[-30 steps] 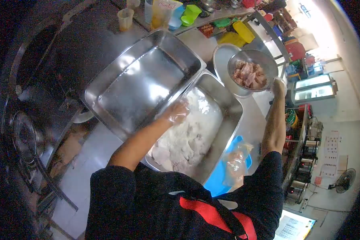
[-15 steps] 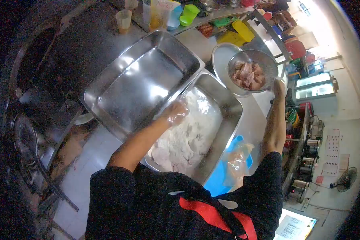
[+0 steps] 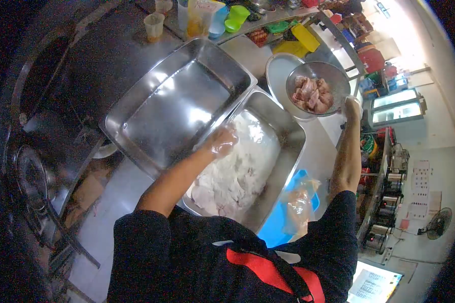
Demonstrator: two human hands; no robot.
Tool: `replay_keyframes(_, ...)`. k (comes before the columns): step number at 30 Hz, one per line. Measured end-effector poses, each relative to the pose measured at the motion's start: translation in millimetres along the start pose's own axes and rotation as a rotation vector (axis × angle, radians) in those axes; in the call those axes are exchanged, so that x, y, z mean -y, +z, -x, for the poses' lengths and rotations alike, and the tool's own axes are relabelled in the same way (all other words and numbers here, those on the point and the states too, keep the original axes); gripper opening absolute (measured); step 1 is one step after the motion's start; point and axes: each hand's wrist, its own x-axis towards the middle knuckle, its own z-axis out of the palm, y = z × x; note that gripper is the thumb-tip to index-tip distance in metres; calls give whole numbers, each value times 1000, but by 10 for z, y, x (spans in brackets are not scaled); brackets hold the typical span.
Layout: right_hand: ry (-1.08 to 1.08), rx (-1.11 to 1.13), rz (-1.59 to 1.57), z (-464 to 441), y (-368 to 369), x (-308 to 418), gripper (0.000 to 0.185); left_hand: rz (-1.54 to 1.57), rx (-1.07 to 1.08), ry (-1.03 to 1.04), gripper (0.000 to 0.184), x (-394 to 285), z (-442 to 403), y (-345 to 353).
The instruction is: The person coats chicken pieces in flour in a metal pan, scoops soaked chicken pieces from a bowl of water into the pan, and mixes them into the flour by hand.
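Right hand [image 3: 352, 107] is gripping a metal bowl [image 3: 337, 76] by its edge — raw meat pieces [image 3: 313, 95] are lying inside. Left hand [image 3: 223, 141] is reaching over a steel tray [image 3: 286, 151] where white powder [image 3: 255, 149] is spreading — cannot tell if open or curled.

The person's left arm [image 3: 179, 177], bare below a short black cloth sleeve [image 3: 139, 242], slants forward and inward before the torso, ending in a left hand [image 3: 223, 141] covered by a thin, clear plastic glove [image 3: 222, 149], its finger pose indistinct. The right arm [image 3: 347, 161], likewise bare below its black sleeve [image 3: 336, 219], reaches farther forward, nearly straight, the right hand [image 3: 353, 106] closed in a grip.
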Motion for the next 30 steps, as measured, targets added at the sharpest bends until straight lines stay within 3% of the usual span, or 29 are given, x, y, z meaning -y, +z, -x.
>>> replay_keyframes(6, 205, -13, -344, 47, -20, 0, 21, -15, 8, 7, 12, 59, 7, 145)
replay_keyframes(9, 145, 160, -186, 94, -301, 112, 23, 35, -30, 4, 12, 55, -3, 141)
replay_keyframes(10, 223, 130, -308, 66, -233, 82, 24, 69, -48, 0, 12, 40, -2, 70)
replay_keyframes(12, 379, 66, -552, -12, 28, -46, 25, -247, 98, 41, 16, -60, -3, -227)
replay_keyframes(15, 130, -40, -300, 15, 180, -185, 25, -331, 13, 124, 16, 67, 10, 150)
replay_keyframes(18, 171, -4, -171, -7, 225, -164, 16, -266, -23, 95, 17, 43, 5, 111)
replay_keyframes(24, 127, 39, -85, 174, -193, 77, 28, -122, -5, 51, 14, -130, -23, -401)
replay_keyframes(27, 232, 141, -256, 166, -337, 125, 33, -188, -16, 21, 11, -260, -47, -676)
replay_keyframes(30, 479, 73, -469, 62, -162, 78, 16, -168, -44, 24, 13, -231, -38, -600)
